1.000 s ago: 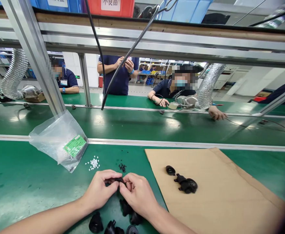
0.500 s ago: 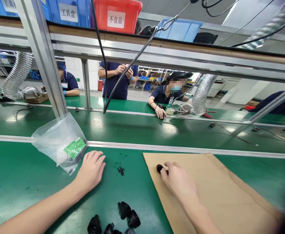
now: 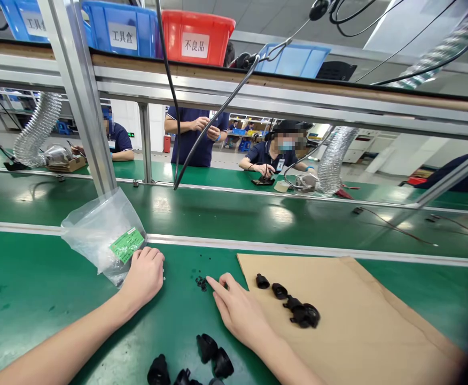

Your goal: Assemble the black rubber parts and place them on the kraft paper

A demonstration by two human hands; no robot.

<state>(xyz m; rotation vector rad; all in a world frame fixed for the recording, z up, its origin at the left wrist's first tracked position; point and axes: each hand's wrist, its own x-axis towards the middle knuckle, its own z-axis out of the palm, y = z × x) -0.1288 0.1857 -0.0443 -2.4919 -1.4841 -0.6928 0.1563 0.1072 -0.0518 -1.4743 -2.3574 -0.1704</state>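
My right hand (image 3: 240,310) reaches over the left edge of the cardboard sheet (image 3: 362,299) with its fingers apart and nothing seen in them. Its index fingertip touches a small pile of tiny black pieces (image 3: 201,283) on the green table. My left hand (image 3: 145,272) rests on the table with its fingers curled in; what they hold, if anything, is hidden. Beside it lies a clear plastic bag (image 3: 98,230) with a green label. Several black cup-shaped parts (image 3: 306,315) lie in a row on the cardboard. More black cup-shaped parts (image 3: 221,363) are at the bottom edge.
A metal post (image 3: 82,101) rises behind the bag. Black cables (image 3: 218,117) hang from the shelf beam (image 3: 258,96), which carries blue bins (image 3: 124,29) and a red bin (image 3: 197,37). Across the green bench, co-workers (image 3: 276,155) sit and stand near flexible silver ducts (image 3: 334,160).
My right hand has let go of a black cup-shaped part on the cardboard and moved left to the tiny pieces. My left hand's fingers have curled in.
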